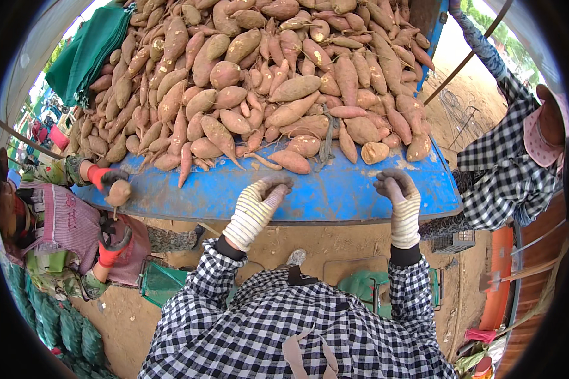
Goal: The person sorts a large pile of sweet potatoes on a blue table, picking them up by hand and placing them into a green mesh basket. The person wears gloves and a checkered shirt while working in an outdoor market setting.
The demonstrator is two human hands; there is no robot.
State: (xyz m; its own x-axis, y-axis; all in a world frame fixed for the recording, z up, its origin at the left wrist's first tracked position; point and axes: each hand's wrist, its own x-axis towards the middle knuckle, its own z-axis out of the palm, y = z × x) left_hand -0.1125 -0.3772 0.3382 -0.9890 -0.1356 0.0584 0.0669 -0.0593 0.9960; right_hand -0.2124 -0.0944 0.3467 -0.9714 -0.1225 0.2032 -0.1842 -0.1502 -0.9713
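My left hand (257, 208), in a striped knit glove with grey-coated fingers, hovers over the front of a blue metal ledge (208, 199). Its fingers curl loosely and nothing shows between them and the thumb. A reddish sweet potato (289, 162) lies just beyond its fingertips. My right hand (403, 203), gloved alike, is held over the same ledge farther right, fingers bent and no object visible in it. Nearest to that hand is a sweet potato with a pale cut-looking end (375, 153). Behind both hands rises a large heap of sweet potatoes (294, 89).
On the left a co-worker's red-and-black gloved hand (105, 179) holds a round sweet potato (119, 193). Another person in a checked shirt (507, 123) stands at right. Green netting (163, 283) hangs on a frame below the ledge. Filled green sacks (71, 331) stand lower left.
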